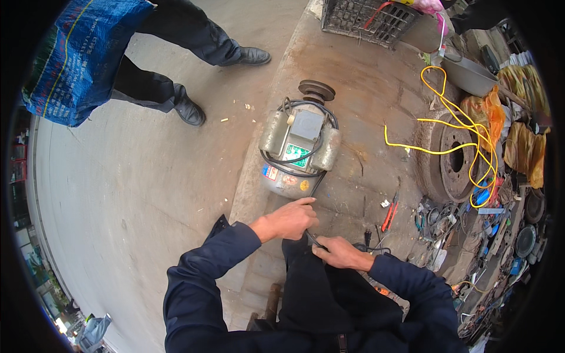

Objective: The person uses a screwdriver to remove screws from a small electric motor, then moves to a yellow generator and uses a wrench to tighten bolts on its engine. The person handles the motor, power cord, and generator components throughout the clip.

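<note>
A grey electric motor [325, 152] lies on the concrete in front of me, its black grooved pulley [316, 90] at the far end. Black cable [318, 183] loops around the motor and comes off its near end toward my hands. My left hand [288, 220] is closed on this cable just short of the motor, with the forefinger partly stretched out. Lower and to the right, over my dark trousers, my right hand [339, 253] pinches the same cable. Beyond it the cable runs right toward a dark plug [368, 237] on the ground.
Red-handled pliers [389, 216] lie to the right. Yellow cord [435, 152] trails over a rusty wheel rim [432, 156]. Tools and scrap clutter the right side. A black crate [368, 23] stands at the back. At the far left stands a person with a blue woven sack [82, 59].
</note>
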### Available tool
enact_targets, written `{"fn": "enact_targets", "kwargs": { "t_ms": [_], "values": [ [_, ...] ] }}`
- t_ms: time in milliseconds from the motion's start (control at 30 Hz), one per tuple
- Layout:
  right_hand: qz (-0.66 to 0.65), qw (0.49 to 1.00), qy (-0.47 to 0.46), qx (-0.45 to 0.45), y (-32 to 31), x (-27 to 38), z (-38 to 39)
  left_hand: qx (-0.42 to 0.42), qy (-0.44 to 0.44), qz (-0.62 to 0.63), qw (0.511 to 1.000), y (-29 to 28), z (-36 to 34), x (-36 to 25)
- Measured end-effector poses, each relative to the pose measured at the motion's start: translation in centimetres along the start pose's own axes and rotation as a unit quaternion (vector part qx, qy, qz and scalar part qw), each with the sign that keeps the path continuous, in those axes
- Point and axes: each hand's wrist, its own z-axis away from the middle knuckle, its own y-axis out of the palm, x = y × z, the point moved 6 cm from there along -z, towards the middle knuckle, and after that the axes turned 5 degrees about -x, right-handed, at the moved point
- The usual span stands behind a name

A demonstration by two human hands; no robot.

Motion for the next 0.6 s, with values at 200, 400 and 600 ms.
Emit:
{"fn": "enact_targets", "kwargs": {
  "t_ms": [200, 400, 600],
  "values": [
    [0.172, 0.977, 0.041, -0.123, -18.4, 2.6, 4.3, -0.407, -0.198, 0.392, 0.801, -3.0, 9.9, 6.5],
    [0.164, 0.915, -0.045, -0.365, -31.4, 8.4, -2.5, -0.591, -0.266, 0.578, 0.496, -1.0, 13.3, 12.9],
    [0.224, 0.851, 0.001, -0.476, -33.8, 9.9, -17.2, -0.626, -0.294, 0.58, 0.431, -4.7, 9.2, 18.2]
  ]
}}
